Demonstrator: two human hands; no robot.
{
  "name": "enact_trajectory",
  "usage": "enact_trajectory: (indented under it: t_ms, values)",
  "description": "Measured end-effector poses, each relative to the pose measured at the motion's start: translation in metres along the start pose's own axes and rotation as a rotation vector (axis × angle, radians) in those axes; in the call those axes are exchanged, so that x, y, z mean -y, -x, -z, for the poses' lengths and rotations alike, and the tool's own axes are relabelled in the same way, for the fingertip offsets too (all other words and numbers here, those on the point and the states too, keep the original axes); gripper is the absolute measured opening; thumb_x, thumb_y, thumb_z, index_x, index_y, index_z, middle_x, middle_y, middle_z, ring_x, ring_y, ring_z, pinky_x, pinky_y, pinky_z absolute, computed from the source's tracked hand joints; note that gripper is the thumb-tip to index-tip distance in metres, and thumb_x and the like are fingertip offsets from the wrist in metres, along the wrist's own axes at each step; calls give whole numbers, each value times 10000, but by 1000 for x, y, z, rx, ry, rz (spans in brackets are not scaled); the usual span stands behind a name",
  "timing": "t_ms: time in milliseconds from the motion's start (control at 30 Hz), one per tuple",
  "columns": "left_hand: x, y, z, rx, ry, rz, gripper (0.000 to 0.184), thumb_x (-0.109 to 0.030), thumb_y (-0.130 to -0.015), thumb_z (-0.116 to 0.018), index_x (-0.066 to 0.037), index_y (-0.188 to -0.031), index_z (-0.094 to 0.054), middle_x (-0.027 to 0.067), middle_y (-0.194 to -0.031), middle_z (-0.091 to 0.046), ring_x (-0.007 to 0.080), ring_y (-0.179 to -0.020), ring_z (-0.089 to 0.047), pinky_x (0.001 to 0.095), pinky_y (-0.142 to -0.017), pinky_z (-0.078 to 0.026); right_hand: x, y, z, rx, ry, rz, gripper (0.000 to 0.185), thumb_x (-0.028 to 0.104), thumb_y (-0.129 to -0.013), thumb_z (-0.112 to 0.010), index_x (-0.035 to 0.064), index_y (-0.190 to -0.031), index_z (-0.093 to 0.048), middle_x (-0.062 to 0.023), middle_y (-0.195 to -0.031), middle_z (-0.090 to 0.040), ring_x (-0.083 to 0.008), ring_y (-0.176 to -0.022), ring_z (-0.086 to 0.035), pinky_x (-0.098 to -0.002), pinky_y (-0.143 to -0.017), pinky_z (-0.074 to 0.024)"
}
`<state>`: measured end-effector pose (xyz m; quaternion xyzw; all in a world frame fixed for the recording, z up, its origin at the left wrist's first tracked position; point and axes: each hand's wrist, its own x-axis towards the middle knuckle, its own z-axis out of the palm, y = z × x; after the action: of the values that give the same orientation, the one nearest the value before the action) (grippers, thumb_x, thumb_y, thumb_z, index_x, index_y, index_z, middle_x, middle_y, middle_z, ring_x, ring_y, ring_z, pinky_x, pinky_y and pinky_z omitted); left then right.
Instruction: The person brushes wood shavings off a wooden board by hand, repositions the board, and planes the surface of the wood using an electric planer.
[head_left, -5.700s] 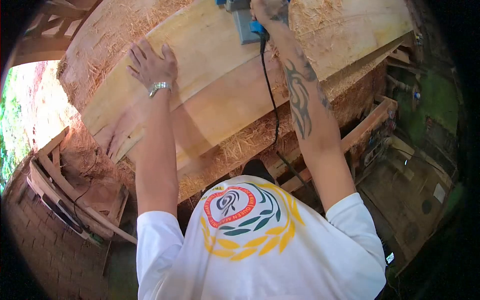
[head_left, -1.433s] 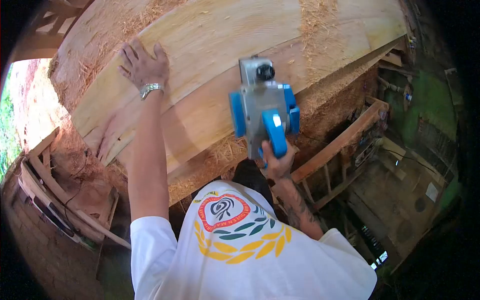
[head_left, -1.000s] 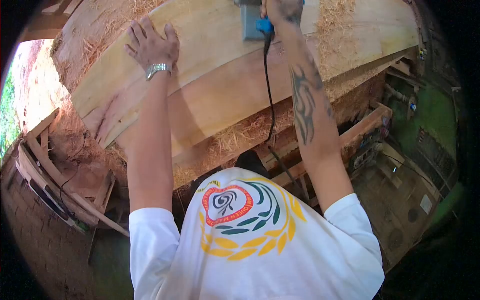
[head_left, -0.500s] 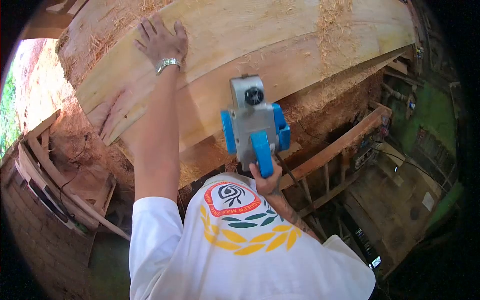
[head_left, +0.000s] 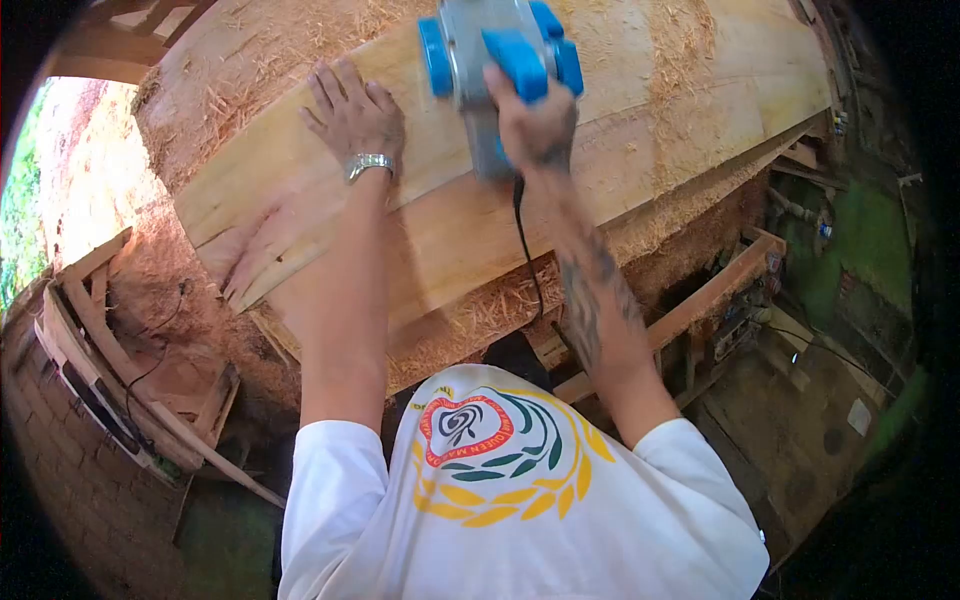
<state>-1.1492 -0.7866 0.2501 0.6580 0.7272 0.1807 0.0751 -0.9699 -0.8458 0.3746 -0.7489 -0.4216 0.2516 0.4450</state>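
My left hand (head_left: 358, 118), with a metal watch at the wrist, lies flat with spread fingers on a pale wooden board (head_left: 460, 235). To its right, my right hand (head_left: 535, 120) is wrapped round the blue handle of a grey and blue power planer (head_left: 487, 130). The planer is over the board, its front end near the top edge of the view and slightly blurred. A black cord (head_left: 529, 258) runs from its rear down past the board's near edge.
Wood shavings (head_left: 683, 60) lie on the board and along its near edge. A wooden frame (head_left: 715, 280) stands at the lower right. Curved wooden pieces (head_left: 120, 395) are at the lower left, beside a brick-patterned floor (head_left: 80, 480). Bright daylight enters at the far left.
The planer in my right hand has moved from close to my body forward over the board, and my right arm has extended. My left hand appears slightly lower and further right in view, still flat.
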Motion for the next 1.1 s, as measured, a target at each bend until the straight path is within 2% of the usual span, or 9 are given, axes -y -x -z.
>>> enact_trajectory:
  t_ms: [100, 233, 367, 467, 533, 633, 833, 967, 1100]
  values:
    - [-2, 0, 3, 13, 11, 7, 602, -370, -1018, -416, -144, -1575, -417, 161, -1694, -281, 318, -1587, -203, 631, -1248, -86, 8, -72, -20, 71, 189, 71, 368, 403, -877, -786, 48, -965, -737, -151, -903, -764, -305, -846, -732, -432, -790, -556]
    - [-3, -1, 4, 11, -6, 13, 592, -354, -1017, -416, -144, -1570, -425, 160, -1690, -290, 318, -1586, -206, 628, -1250, -81, -7, -80, -31, 15, 9, 52, 335, 352, -902, -746, 20, -861, -723, -128, -702, -699, -250, -673, -680, -400, -665, -523]
    - [-3, 2, 5, -5, 44, 11, 586, -339, -1013, -416, -146, -1566, -433, 155, -1690, -293, 316, -1586, -207, 624, -1253, -73, -25, 48, 29, 249, -132, -189, 387, 367, -886, -804, 39, -1073, -722, -134, -975, -758, -259, -918, -712, -387, -816, -546]
    - [0, 3, 6, -1, 69, 9, 581, -334, -1011, -410, -147, -1560, -445, 149, -1691, -295, 313, -1586, -208, 618, -1255, -67, -36, 209, 96, 188, -63, -120, 269, 232, -924, -787, 22, -1071, -708, -110, -932, -740, -193, -836, -684, -384, -765, -544]
    - [0, 1, 6, 7, 104, 14, 573, -332, -1011, -408, -146, -1551, -459, 145, -1688, -303, 311, -1585, -209, 615, -1256, -65, -30, 271, 127, 235, -56, -346, 245, 192, -912, -796, -3, -1010, -687, -72, -811, -690, -164, -745, -637, -359, -686, -519]
    - [5, 0, -1, -65, 140, 0, 552, -359, -1015, -416, -219, -1545, -473, 117, -1669, -357, 325, -1569, -258, 654, -1232, -106, -35, 286, 129, 234, 12, -354, 252, 204, -912, -792, -4, -991, -674, -46, -741, -657, -145, -702, -600, -344, -656, -502]
    - [5, 2, 9, -56, 340, 29, 545, -303, -989, -429, -161, -1510, -506, 104, -1631, -424, 298, -1555, -295, 606, -1260, -63, -24, 187, 77, 270, 49, -372, 243, 210, -902, -789, -3, -953, -685, -78, -731, -669, -154, -711, -626, -363, -674, -513]
    - [8, 3, 9, -116, 404, 25, 550, -287, -980, -435, -162, -1511, -501, 97, -1601, -465, 284, -1536, -334, 602, -1260, -62, 4, 72, 7, 185, -9, -162, 313, 326, -901, -774, 20, -948, -731, -137, -846, -750, -254, -804, -711, -410, -752, -545]
    - [7, 3, 14, -128, 437, 25, 536, -262, -988, -417, -163, -1508, -500, 98, -1591, -474, 279, -1522, -360, 600, -1257, -69, 29, -23, -40, 124, 105, -15, 401, 401, -891, -779, 5, -944, -750, -143, -836, -744, -229, -839, -709, -393, -794, -539]
